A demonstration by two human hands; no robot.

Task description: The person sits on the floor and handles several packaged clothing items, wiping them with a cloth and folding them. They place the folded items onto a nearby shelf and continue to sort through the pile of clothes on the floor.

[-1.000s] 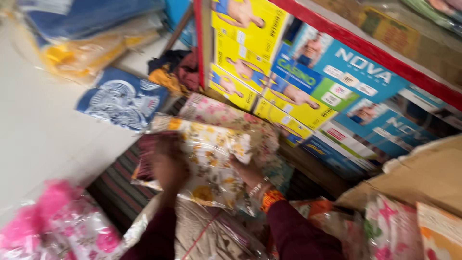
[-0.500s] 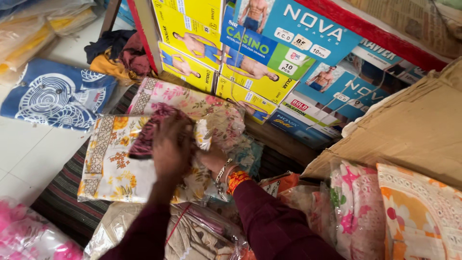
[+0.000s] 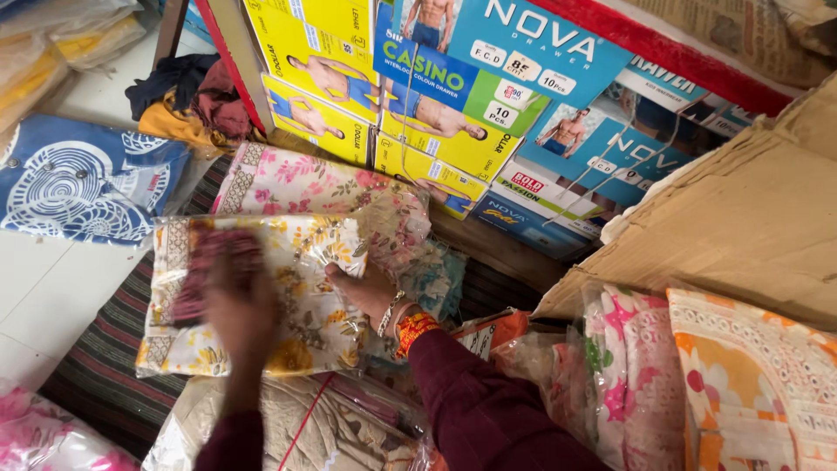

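Hands first: the left hand [image 3: 237, 307], blurred, lies flat with fingers spread on a yellow floral packet [image 3: 261, 296], glossy clear plastic over folded cotton print. The right hand [image 3: 366, 292] grips the packet's right edge, fingers hidden beneath. The flat, rectangular packet lies with its long axis left to right on a beige embroidered packet [image 3: 305, 427] and a striped mat [image 3: 96, 366]. Beyond it lies a pink floral packet [image 3: 296, 183], then stacked yellow and blue cardboard boxes [image 3: 436, 96] on a red-edged shelf [image 3: 228, 61].
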